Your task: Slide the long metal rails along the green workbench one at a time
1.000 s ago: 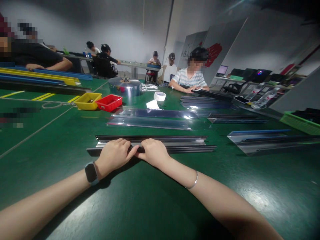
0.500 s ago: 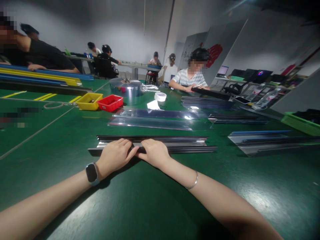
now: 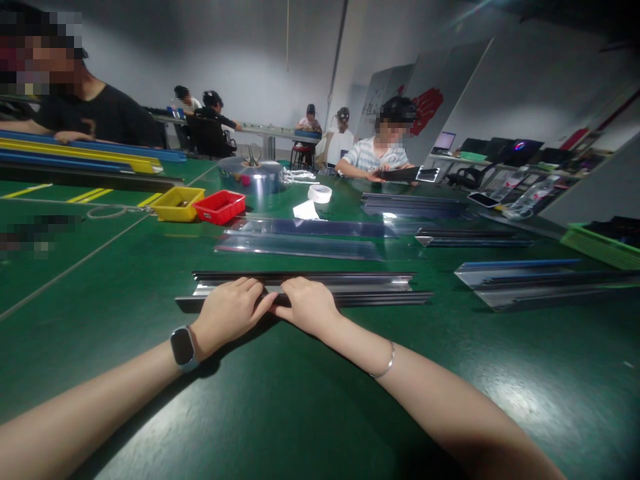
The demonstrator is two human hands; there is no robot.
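Observation:
A long black channel profile (image 3: 370,298) with a shiny inner face lies crosswise on the green table before me. My left hand (image 3: 233,308) is closed over its near rail, left of the middle, with the thumb along the front edge. Close beside it, my right hand (image 3: 311,307) grips the same rail, and the two thumbs nearly meet. The fingertips of both hands are hidden behind the rail. Beyond the profile lie clear plastic strips (image 3: 300,247), apart from my hands.
Yellow bin (image 3: 179,205), red bin (image 3: 221,207), tape roll (image 3: 320,193) and a shiny coil (image 3: 253,177) with pliers stand farther back. More profiles (image 3: 530,283) lie right; blue and yellow ones (image 3: 85,152) left. A green basket (image 3: 600,247) sits at the right edge. Co-workers sit across the table.
My hands and the black profile stay in place. The co-worker opposite has raised and turned a dark piece. The person at left has shifted to more upright.

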